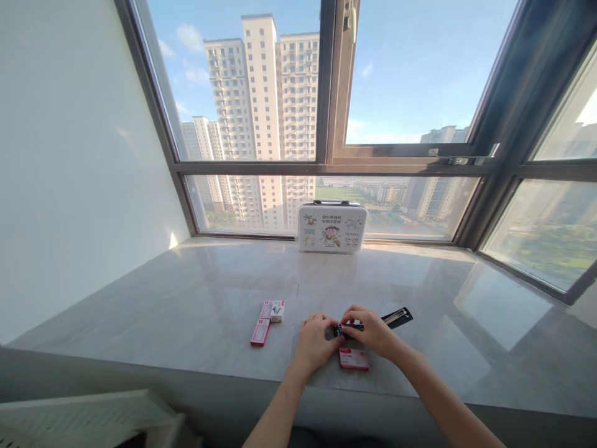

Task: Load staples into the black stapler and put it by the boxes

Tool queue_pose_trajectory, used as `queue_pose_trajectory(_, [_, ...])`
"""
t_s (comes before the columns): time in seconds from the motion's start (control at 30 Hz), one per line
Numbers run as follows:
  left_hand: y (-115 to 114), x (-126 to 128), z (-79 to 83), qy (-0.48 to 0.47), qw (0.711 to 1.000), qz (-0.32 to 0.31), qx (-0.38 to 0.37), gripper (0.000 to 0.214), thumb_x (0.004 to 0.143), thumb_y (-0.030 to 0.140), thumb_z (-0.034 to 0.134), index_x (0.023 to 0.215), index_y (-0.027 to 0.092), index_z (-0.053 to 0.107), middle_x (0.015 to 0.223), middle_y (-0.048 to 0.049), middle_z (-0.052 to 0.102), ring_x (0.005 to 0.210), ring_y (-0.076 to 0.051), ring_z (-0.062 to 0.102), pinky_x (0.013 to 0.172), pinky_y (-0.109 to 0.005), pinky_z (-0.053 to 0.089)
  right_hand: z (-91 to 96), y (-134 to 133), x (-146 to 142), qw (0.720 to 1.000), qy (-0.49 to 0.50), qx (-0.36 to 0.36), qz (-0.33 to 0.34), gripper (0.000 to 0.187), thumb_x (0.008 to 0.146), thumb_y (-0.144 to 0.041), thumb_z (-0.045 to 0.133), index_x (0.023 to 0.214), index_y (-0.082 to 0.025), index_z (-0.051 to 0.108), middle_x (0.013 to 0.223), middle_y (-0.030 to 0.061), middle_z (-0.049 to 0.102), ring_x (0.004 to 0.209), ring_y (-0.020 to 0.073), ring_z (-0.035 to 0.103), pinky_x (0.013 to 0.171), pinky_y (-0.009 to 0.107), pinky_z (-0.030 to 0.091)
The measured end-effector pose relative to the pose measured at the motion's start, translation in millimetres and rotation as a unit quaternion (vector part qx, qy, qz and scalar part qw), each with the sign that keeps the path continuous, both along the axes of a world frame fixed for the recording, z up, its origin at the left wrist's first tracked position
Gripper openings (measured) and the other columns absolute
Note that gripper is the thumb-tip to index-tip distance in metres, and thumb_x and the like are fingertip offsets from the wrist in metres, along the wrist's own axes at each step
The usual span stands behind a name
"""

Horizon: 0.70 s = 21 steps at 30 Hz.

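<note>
A black stapler (394, 318) lies opened out on the marble sill, its long arm pointing to the right. My right hand (370, 330) grips its near end from above. My left hand (316, 339) touches the same end from the left, fingers curled against it. What sits between the fingertips is too small to make out. A red and white staple box (354, 359) lies flat just below both hands.
Two more small red and white boxes (260, 331) (273, 310) lie to the left of my hands. A white cartoon-printed case (332, 228) stands at the back against the window. The grey marble sill (196, 298) runs wide; a white slatted thing (88, 420) sits below left.
</note>
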<state>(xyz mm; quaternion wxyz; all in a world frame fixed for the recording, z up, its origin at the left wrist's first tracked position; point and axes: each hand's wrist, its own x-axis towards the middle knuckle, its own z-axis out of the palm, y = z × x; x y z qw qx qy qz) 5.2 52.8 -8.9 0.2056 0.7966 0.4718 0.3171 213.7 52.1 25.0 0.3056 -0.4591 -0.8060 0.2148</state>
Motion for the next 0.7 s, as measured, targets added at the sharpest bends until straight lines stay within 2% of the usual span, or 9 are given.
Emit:
queue_pose_trajectory(0.13, [1, 0, -1.0, -0.002, 1.0, -0.001, 0.001, 0.03, 0.081, 0.047, 0.07, 0.109, 0.035, 0.069, 0.106, -0.0005, 0.067, 0.107, -0.025, 0.056, 0.09, -0.038, 0.038, 1.7, -7, 3, 0.998, -0.036, 0.025, -0.038, 0.015, 0.085, -0.03, 0.071, 0.098, -0.024, 0.07, 0.102, 0.0046, 0.065, 0.103, 0.0251, 0.057, 0.091, 0.034, 0.043])
queue_pose_trajectory(0.27, [0, 0, 0.1, -0.002, 1.0, -0.002, 0.002, 0.029, 0.081, 0.046, 0.071, 0.108, 0.035, 0.069, 0.108, 0.0005, 0.066, 0.107, -0.025, 0.056, 0.091, -0.037, 0.037, 1.5, -18, 6, 0.989, -0.081, 0.062, -0.104, 0.008, 0.083, -0.026, 0.071, 0.088, -0.023, 0.066, 0.107, 0.0064, 0.061, 0.107, 0.027, 0.054, 0.094, 0.037, 0.043])
queue_pose_trajectory(0.37, [-1, 1, 1.0, 0.0, 1.0, -0.002, 0.002, 0.028, 0.082, 0.044, 0.07, 0.108, 0.035, 0.069, 0.109, 0.0007, 0.066, 0.108, -0.024, 0.056, 0.091, -0.037, 0.037, 1.1, -31, 2, 0.987, -0.105, 0.074, -0.101, 0.013, 0.082, -0.022, 0.07, 0.095, -0.023, 0.067, 0.122, 0.0092, 0.057, 0.121, 0.0298, 0.048, 0.102, 0.041, 0.04])
queue_pose_trajectory(0.47, [-2, 1, 1.6, 0.001, 1.0, -0.003, 0.002, 0.029, 0.082, 0.044, 0.07, 0.109, 0.034, 0.069, 0.11, 0.0002, 0.066, 0.109, -0.024, 0.056, 0.092, -0.036, 0.037, -0.7, -47, 4, 0.987, -0.088, 0.094, -0.099, 0.02, 0.085, -0.028, 0.067, 0.105, -0.024, 0.068, 0.137, 0.0094, 0.05, 0.134, 0.0318, 0.038, 0.111, 0.046, 0.034])
queue_pose_trajectory(0.5, [-2, 1, 1.8, 0.001, 1.0, -0.004, 0.002, 0.029, 0.082, 0.044, 0.07, 0.11, 0.034, 0.069, 0.11, -0.0002, 0.066, 0.109, -0.024, 0.056, 0.092, -0.036, 0.037, -2.5, -52, 9, 0.987, -0.069, 0.097, -0.109, 0.02, 0.088, -0.032, 0.065, 0.106, -0.024, 0.067, 0.137, 0.0096, 0.051, 0.133, 0.0315, 0.04, 0.11, 0.046, 0.036])
queue_pose_trajectory(0.53, [-2, 1, 2.0, 0.001, 1.0, -0.004, 0.003, 0.03, 0.082, 0.044, 0.07, 0.11, 0.034, 0.069, 0.111, -0.0005, 0.066, 0.109, -0.024, 0.056, 0.093, -0.036, 0.038, -5.1, -56, 16, 0.986, -0.044, 0.094, -0.132, 0.021, 0.09, -0.036, 0.062, 0.106, -0.024, 0.067, 0.131, 0.0104, 0.055, 0.127, 0.0307, 0.046, 0.105, 0.045, 0.04])
queue_pose_trajectory(0.6, [-3, 1, 2.1, 0.0, 1.0, -0.003, 0.005, 0.03, 0.082, 0.043, 0.071, 0.11, 0.034, 0.07, 0.114, -0.0004, 0.065, 0.112, -0.024, 0.055, 0.095, -0.037, 0.038, -12.4, -64, 36, 0.976, 0.022, 0.059, -0.21, 0.028, 0.092, -0.046, 0.056, 0.101, -0.021, 0.066, 0.106, 0.0104, 0.065, 0.1, 0.0268, 0.061, 0.085, 0.038, 0.051])
queue_pose_trajectory(0.67, [-2, 1, 1.8, 0.0, 1.0, -0.002, 0.009, 0.03, 0.081, 0.043, 0.072, 0.109, 0.035, 0.07, 0.122, 0.0003, 0.063, 0.118, -0.025, 0.052, 0.103, -0.039, 0.034, -20.5, -66, 59, 0.953, 0.093, -0.018, -0.287, 0.04, 0.089, -0.057, 0.058, 0.099, -0.019, 0.065, 0.079, 0.0057, 0.064, 0.071, 0.0214, 0.061, 0.061, 0.03, 0.049])
queue_pose_trajectory(0.7, [-2, 1, 1.5, 0.0, 1.0, -0.002, 0.012, 0.03, 0.081, 0.043, 0.073, 0.109, 0.035, 0.07, 0.127, 0.0008, 0.061, 0.123, -0.025, 0.049, 0.108, -0.041, 0.03, -23.9, -66, 70, 0.942, 0.127, -0.066, -0.303, 0.047, 0.085, -0.062, 0.061, 0.103, -0.019, 0.064, 0.073, 0.0032, 0.061, 0.061, 0.0188, 0.057, 0.053, 0.028, 0.045])
